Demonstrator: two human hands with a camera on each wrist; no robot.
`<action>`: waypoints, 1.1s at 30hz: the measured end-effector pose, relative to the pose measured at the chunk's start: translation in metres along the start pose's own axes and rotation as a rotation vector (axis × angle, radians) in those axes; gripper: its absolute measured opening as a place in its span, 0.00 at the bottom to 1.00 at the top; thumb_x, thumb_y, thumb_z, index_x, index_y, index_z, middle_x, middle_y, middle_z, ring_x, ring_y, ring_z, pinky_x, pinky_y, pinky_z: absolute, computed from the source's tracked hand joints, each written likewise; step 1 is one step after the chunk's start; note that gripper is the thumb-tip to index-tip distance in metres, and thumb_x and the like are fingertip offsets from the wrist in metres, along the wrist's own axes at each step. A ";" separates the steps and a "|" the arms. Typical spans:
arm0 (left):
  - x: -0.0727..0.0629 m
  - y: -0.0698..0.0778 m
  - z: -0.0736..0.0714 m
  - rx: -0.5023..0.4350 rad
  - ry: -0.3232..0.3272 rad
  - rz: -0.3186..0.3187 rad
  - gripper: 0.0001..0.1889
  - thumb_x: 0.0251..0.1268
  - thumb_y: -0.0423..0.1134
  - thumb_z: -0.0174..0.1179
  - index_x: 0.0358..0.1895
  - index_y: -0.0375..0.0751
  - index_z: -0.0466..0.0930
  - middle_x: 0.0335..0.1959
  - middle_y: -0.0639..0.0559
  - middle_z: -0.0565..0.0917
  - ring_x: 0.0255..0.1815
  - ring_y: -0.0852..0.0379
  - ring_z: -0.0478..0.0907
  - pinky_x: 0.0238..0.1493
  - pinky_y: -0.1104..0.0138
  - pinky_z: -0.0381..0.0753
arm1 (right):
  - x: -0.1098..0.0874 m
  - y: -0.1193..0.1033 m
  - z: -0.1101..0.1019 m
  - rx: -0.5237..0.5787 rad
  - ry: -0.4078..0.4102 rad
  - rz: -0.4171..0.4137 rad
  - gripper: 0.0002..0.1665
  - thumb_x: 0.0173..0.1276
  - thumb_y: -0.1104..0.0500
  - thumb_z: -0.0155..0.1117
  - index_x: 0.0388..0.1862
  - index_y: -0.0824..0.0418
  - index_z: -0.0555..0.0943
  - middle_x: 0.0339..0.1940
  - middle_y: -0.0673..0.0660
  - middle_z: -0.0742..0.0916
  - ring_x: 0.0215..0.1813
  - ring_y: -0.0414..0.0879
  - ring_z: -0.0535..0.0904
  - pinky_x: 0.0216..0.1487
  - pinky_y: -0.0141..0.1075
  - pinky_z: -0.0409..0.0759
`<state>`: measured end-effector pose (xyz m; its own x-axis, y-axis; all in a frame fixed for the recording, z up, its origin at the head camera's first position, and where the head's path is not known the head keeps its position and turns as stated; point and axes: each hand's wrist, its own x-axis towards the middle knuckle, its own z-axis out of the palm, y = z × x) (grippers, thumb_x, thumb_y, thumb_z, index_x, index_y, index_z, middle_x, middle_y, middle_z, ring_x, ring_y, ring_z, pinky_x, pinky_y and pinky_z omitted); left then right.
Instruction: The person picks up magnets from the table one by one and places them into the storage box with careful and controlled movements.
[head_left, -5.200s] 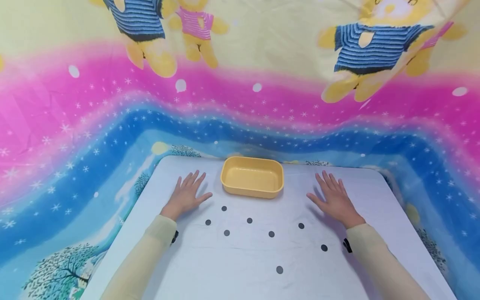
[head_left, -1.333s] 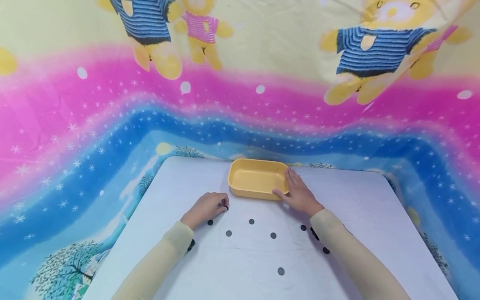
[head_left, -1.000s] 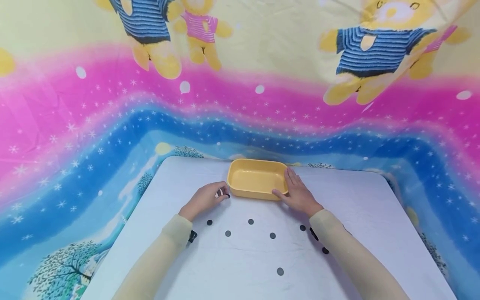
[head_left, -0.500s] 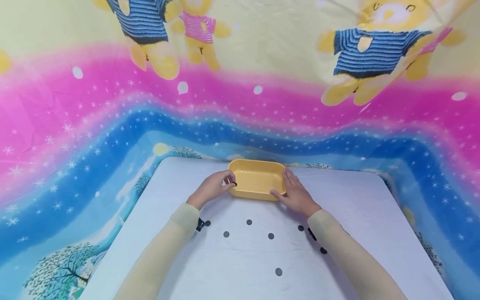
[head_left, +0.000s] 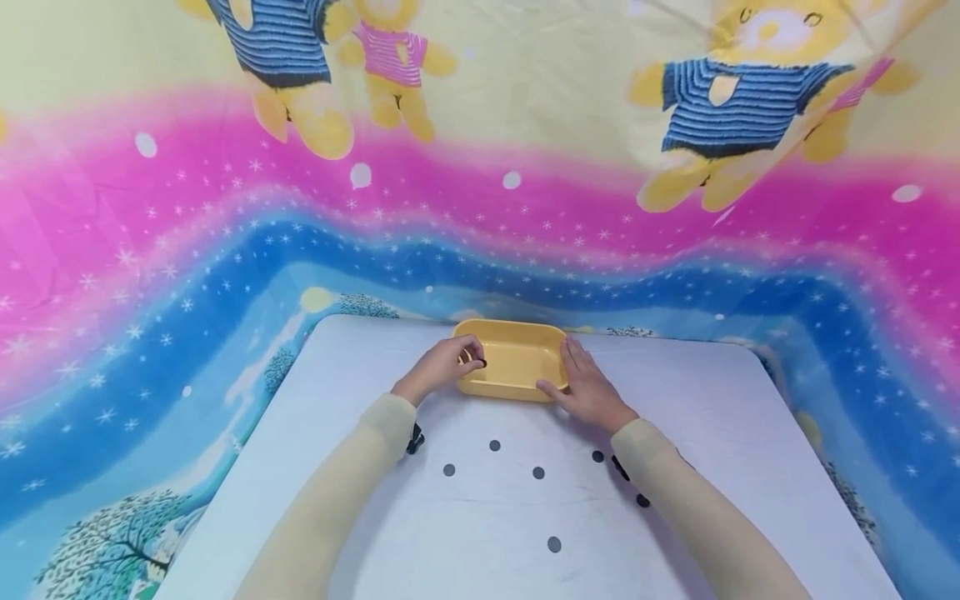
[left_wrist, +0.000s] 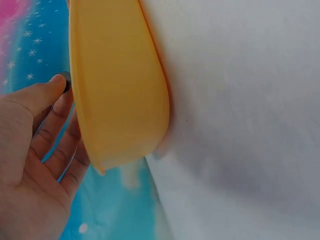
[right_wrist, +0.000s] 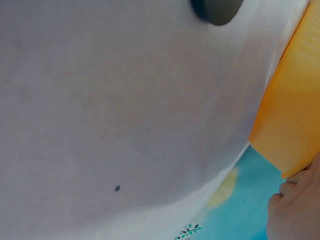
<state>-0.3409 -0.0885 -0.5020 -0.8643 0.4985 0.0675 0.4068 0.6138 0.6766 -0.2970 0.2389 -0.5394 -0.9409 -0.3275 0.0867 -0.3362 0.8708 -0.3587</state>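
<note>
In the head view a yellow rectangular container (head_left: pixel 517 362) stands at the table's far edge. My left hand (head_left: pixel 450 364) reaches over its left rim, pinching a small dark round disc (head_left: pixel 483 363) between thumb and fingertips. The left wrist view shows this disc (left_wrist: pixel 67 81) on edge beside the rim, the other fingers spread below it. My right hand (head_left: pixel 592 392) rests against the container's right end with fingers nearly straight, its thumb at the front rim. Part of that hand (right_wrist: pixel 297 205) shows by the container's corner in the right wrist view.
Several matching dark discs lie scattered on the white table (head_left: pixel 420 542), among them one in the middle (head_left: pixel 538 473), one near the front (head_left: pixel 554 544) and one beside the right wrist (head_left: pixel 597 456). A patterned cloth (head_left: pixel 480 225) rises behind the table.
My left hand has picked up a disc from the table and carried it up and right over the container's left rim. My right hand, earlier spread on the table, has stayed against the container.
</note>
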 end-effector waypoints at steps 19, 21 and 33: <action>0.026 0.007 0.030 0.038 -0.052 -0.025 0.03 0.79 0.40 0.67 0.46 0.48 0.83 0.41 0.57 0.87 0.37 0.60 0.81 0.39 0.65 0.82 | -0.002 0.001 0.003 0.008 0.007 0.006 0.67 0.78 0.21 0.46 0.89 0.70 0.41 0.91 0.62 0.42 0.91 0.59 0.37 0.89 0.56 0.42; 0.029 0.007 0.032 0.051 -0.053 -0.030 0.03 0.79 0.40 0.67 0.46 0.48 0.83 0.40 0.58 0.86 0.37 0.59 0.81 0.40 0.64 0.81 | -0.002 -0.001 0.002 0.013 0.008 0.001 0.67 0.78 0.21 0.47 0.89 0.70 0.41 0.91 0.62 0.42 0.91 0.59 0.37 0.89 0.55 0.42; 0.041 0.007 0.038 0.102 -0.098 -0.123 0.03 0.78 0.43 0.68 0.43 0.53 0.82 0.39 0.59 0.86 0.37 0.59 0.81 0.43 0.62 0.82 | -0.003 -0.002 0.000 -0.002 0.015 -0.008 0.66 0.79 0.22 0.46 0.89 0.70 0.40 0.91 0.62 0.42 0.91 0.58 0.36 0.89 0.55 0.41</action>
<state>-0.3626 -0.0407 -0.5221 -0.8783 0.4703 -0.0865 0.3322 0.7303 0.5970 -0.2934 0.2382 -0.5389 -0.9387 -0.3288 0.1036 -0.3437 0.8691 -0.3557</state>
